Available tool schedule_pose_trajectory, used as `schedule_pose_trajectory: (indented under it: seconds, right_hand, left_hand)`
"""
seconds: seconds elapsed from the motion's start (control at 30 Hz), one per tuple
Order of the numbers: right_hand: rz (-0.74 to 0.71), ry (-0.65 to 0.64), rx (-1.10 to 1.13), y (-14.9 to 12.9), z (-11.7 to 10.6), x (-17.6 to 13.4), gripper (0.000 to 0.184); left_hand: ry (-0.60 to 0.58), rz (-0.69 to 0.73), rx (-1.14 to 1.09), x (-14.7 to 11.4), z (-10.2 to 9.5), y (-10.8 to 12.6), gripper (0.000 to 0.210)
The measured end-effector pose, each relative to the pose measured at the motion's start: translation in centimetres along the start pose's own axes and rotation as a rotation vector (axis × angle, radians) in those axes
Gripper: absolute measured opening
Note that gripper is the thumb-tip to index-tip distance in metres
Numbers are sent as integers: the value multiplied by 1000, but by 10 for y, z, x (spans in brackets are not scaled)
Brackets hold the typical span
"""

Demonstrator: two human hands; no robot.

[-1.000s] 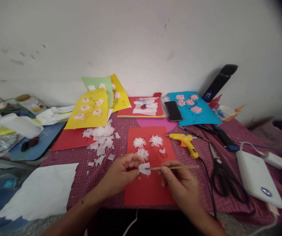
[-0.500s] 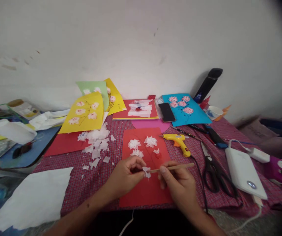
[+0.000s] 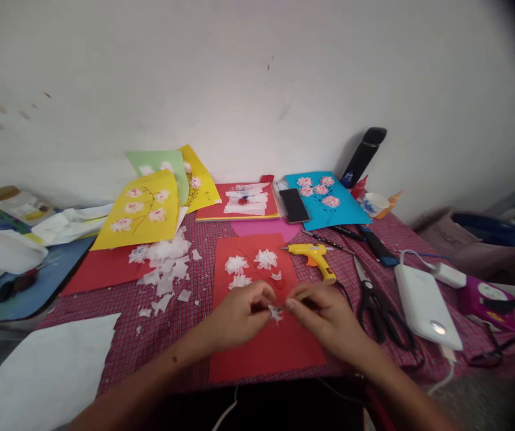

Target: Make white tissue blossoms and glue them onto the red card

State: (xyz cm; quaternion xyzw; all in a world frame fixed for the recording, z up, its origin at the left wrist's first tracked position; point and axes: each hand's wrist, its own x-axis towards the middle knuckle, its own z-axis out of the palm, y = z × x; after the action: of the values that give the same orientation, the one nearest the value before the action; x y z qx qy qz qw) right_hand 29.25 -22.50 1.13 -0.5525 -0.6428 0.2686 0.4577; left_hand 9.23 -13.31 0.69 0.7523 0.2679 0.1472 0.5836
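Observation:
Just above a red sheet of paper (image 3: 266, 353), my two hands are close together. My left hand (image 3: 251, 308) is closed at the fingertips on a small crumpled piece of white tissue paper (image 3: 276, 313). A thin wooden stick (image 3: 303, 294) is pinched in my right hand (image 3: 324, 311), its tip near the tissue; most of it is hidden by the fingers. On the red sheet beyond my hands are several white tissue flowers (image 3: 266, 259) and a small tissue scrap (image 3: 276, 276) on a red mark.
Right of the sheet lie a yellow glue gun (image 3: 309, 251), black scissors (image 3: 381, 314) and a white power bank (image 3: 428, 308). Torn tissue pieces (image 3: 165, 272) are heaped to the left. A phone (image 3: 294, 205) and a blue flower picture (image 3: 351, 206) lie at the back.
My right hand has turned, and the stick, earlier stretched out to the right, is now mostly behind the fingers. The tissue is more crumpled. The whole view has shifted slightly.

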Motion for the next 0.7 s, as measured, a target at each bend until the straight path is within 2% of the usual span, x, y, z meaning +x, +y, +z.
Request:
schedule_pose_trajectory:
  seconds: [0.13, 0.27, 0.43, 0.7]
  right_hand:
    - [18, 34, -56, 5, 1, 30, 19]
    - [71, -39, -218, 4, -2, 62, 16]
    - [145, -193, -419, 5, -3, 89, 12]
    - [144, -235, -487, 13, 2, 96, 13]
  left_hand:
    - [116, 138, 291, 24, -8, -2, 13]
    - [183, 177, 455, 46, -13, -4, 9]
    - [249, 154, 516, 63, -12, -9, 11]
    - [262, 120, 516, 72, -10, -19, 23]
